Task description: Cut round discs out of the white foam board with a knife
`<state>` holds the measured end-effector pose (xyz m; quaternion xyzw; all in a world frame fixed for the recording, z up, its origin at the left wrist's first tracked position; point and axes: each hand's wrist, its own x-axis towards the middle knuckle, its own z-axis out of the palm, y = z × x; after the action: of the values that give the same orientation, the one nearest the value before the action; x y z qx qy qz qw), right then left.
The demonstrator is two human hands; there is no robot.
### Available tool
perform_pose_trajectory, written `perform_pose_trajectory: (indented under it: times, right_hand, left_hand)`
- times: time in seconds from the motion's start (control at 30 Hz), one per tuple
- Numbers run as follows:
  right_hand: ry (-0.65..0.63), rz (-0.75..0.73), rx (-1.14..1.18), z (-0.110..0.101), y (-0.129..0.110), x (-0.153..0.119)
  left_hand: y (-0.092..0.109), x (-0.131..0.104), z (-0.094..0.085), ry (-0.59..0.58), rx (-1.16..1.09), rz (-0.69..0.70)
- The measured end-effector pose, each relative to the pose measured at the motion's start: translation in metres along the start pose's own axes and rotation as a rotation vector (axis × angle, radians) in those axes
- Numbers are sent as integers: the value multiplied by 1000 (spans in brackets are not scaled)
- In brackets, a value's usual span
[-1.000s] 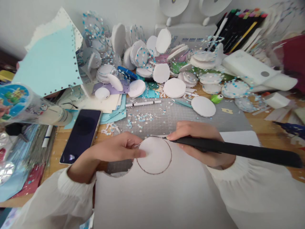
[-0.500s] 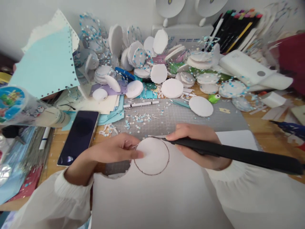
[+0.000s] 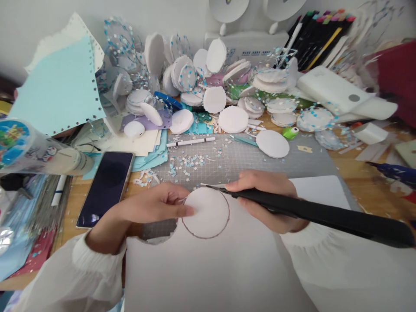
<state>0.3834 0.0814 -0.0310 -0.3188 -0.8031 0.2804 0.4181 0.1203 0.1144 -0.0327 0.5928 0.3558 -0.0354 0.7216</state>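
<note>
A large white sheet (image 3: pixel 208 273) lies across my lap side, with a circle (image 3: pixel 204 212) outlined in brown near its top edge. My left hand (image 3: pixel 162 201) pinches the sheet at the circle's left side, thumb on top and fingers underneath. Left of the circle, the sheet's edge has a curved cut-out. My right hand (image 3: pixel 266 197) grips black-handled scissors (image 3: pixel 325 216), seen nearly edge-on. Their thin blades point left and meet the sheet at the circle's upper edge. How far the blades are apart is hard to make out.
Beyond my hands, a grey cutting mat (image 3: pixel 221 151) holds paper scraps, a white pen (image 3: pixel 191 142) and a white disc (image 3: pixel 272 144). Many white discs and blue-dotted strands pile up behind. A phone (image 3: pixel 105 188) and a clear cup (image 3: pixel 39 147) stand left; markers (image 3: pixel 320 41) stand back right.
The view has shifted slightly. The far end of the scissors' handle has dipped a little, while the blades stay at the circle's upper edge. My left hand keeps its pinch.
</note>
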Motion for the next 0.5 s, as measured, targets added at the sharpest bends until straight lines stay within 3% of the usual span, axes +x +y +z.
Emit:
perform_pose_trajectory:
  times: [0.5]
  right_hand:
    - [53, 13, -12, 1, -4, -4]
  left_hand:
    - [-2, -1, 0, 7, 5, -18]
